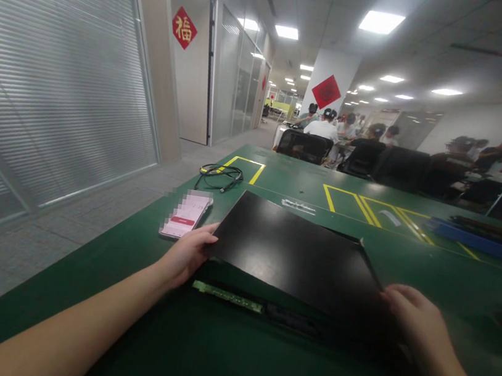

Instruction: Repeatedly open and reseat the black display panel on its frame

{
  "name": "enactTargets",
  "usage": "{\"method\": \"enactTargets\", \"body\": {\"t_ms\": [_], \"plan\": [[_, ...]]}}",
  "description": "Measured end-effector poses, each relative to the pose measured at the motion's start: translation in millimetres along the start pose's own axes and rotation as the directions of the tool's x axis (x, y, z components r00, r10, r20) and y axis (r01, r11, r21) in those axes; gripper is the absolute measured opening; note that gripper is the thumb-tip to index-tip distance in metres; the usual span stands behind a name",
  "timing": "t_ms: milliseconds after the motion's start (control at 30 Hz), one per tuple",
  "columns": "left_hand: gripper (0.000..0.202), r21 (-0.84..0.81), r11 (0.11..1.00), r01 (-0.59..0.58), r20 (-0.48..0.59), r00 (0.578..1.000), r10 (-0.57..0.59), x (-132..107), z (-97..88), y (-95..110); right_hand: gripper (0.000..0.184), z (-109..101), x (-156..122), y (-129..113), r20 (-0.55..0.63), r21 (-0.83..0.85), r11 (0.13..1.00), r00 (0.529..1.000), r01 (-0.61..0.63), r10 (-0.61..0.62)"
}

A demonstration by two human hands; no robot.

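A thin, black rectangular display panel [293, 250] is held tilted over the green table, between my two hands. My left hand [190, 251] grips its left edge, thumb on top and fingers underneath. At the right edge, my right hand [411, 310] pinches the panel near its side, with part of the fingers hidden in shadow. Below the near edge shows a narrow green circuit board strip [229, 297]; whether it is joined to the panel I cannot tell. A lit phone [186, 216] lies just beyond my left hand.
A coiled black cable [221, 176] rests on the green table [95, 266] behind the phone. Small whitish strips [298, 206] lie past the panel. At the right stands a blue tray [481, 245] with dark items. Several people sit on chairs [302, 146] beyond the far edge.
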State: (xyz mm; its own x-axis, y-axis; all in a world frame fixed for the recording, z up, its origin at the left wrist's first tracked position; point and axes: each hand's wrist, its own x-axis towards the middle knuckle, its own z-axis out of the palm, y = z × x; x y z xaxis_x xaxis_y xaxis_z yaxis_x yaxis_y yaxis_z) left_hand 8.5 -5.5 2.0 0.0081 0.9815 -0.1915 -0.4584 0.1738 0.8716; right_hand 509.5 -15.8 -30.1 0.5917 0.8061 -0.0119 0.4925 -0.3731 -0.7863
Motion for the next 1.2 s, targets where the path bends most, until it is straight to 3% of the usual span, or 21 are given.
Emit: {"method": "enactTargets", "body": {"t_ms": [400, 733, 900, 1200], "plan": [[0.051, -0.006, 1.0, 0.014, -0.024, 1.0, -0.015, 0, -0.9, 2, 0.031, 4, -3, 0, 0.007, -0.031, 0.999, 1.0, 0.008, -0.008], [0.066, 0.017, 1.0, -0.001, 0.021, 1.0, 0.001, 0, -3.8, 2, 0.032, 4, -2, 1, 0.02, -0.05, 0.999, 1.0, -0.015, 0.016], [0.058, 0.025, 0.999, -0.02, 0.03, 0.999, 0.019, -1, -2.5, 0, 0.029, 4, -3, -1, 0.011, -0.099, 0.994, 0.999, 0.047, -0.047], [0.035, 0.065, 0.998, -0.025, 0.015, 1.0, 0.024, -4, 1.4, 4, 0.026, 2, -9, -8, 0.009, -0.115, 0.993, 0.999, 0.038, -0.037]]}}
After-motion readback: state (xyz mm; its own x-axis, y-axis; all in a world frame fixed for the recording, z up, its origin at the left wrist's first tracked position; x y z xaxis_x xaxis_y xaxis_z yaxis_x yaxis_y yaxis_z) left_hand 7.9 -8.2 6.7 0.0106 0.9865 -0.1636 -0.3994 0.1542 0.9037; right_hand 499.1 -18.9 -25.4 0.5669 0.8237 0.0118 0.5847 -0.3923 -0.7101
